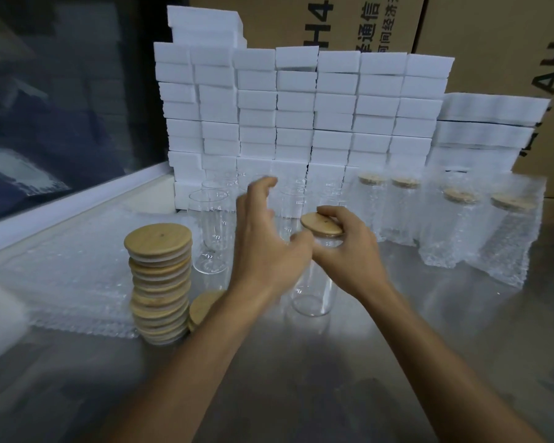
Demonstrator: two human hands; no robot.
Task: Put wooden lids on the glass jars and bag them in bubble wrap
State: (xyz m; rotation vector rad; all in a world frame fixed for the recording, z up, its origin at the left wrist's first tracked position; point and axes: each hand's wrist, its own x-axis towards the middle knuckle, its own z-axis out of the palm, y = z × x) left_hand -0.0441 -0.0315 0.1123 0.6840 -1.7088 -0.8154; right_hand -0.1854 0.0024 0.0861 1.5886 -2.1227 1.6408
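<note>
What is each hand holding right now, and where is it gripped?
The right hand holds a wooden lid by its rim, atop a glass jar. The left hand, blurred, holds nothing.

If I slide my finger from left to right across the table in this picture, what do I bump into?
Flat bubble wrap → stack of wooden lids → empty glass jar → left hand → right hand pressing a lid → wrapped jars.

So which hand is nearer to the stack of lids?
Left. The left hand hovers just right of the lid stack; the right hand is farther right, pressing a lid on a jar.
</note>
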